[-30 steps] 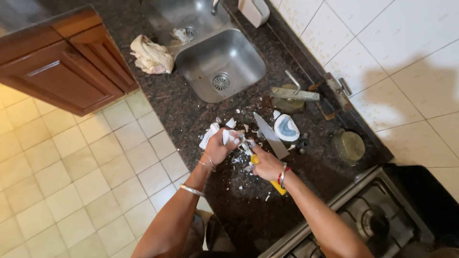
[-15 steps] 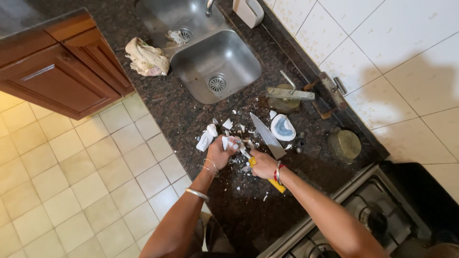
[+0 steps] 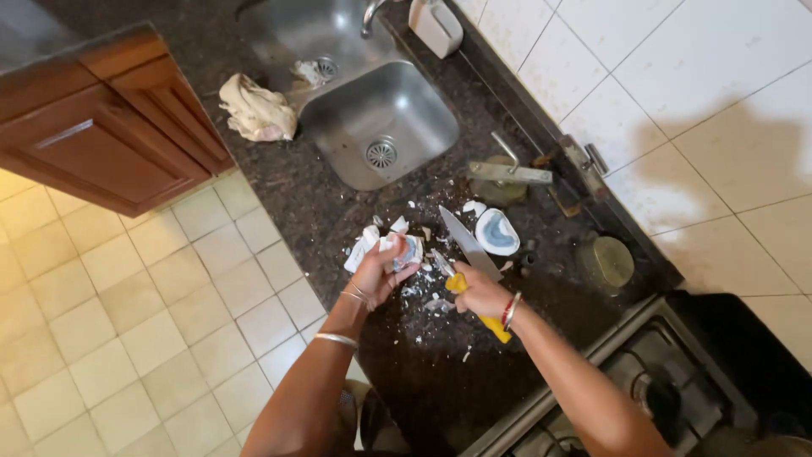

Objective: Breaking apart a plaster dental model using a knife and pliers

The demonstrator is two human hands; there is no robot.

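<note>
My left hand (image 3: 378, 275) grips a whitish, bluish chunk (image 3: 409, 250) against the dark granite counter (image 3: 279, 186). My right hand (image 3: 480, 294) is closed around the yellow handle of a large knife (image 3: 470, 246), whose steel blade points up and away toward the wall. Broken white pieces (image 3: 362, 249) and small flakes lie scattered around both hands. A white shell-like piece with a blue inside (image 3: 496, 233) lies just right of the blade.
A steel sink (image 3: 376, 127) with a drain sits behind the hands, a crumpled cloth (image 3: 256, 110) to its left. A soap dispenser (image 3: 436, 25), a metal tool (image 3: 510, 172) and a round lid (image 3: 606, 262) line the wall side. A stove (image 3: 643, 398) is at lower right, wooden cabinet (image 3: 110, 127) left.
The view has shifted slightly; both hands stay at the same spot. The knife blade has swung a little, and the left hand still holds the chunk.
</note>
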